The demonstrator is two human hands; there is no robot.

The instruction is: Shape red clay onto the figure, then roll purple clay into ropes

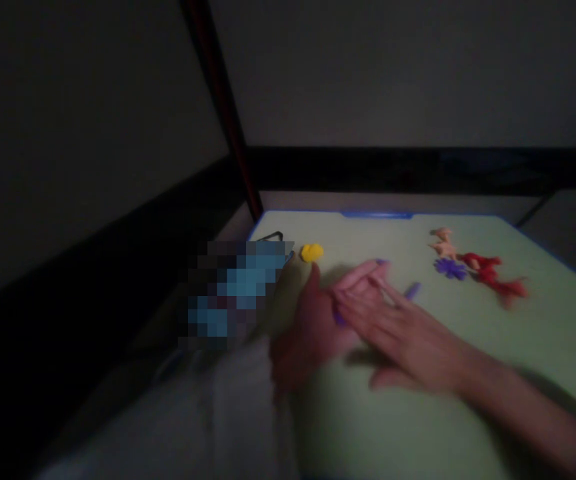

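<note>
My two hands lie palm to palm over a pale green board. My right hand rests flat on top of my left hand, its fingers stretched out. A thin strip of purple clay is pressed between the palms, and its ends stick out on either side. The picture is dim and blurred.
On the board lie a yellow clay lump, a purple flower shape, a peach clay piece and red clay pieces. A dark red post rises behind the board's far left corner. A blurred-out blue patch lies at the left.
</note>
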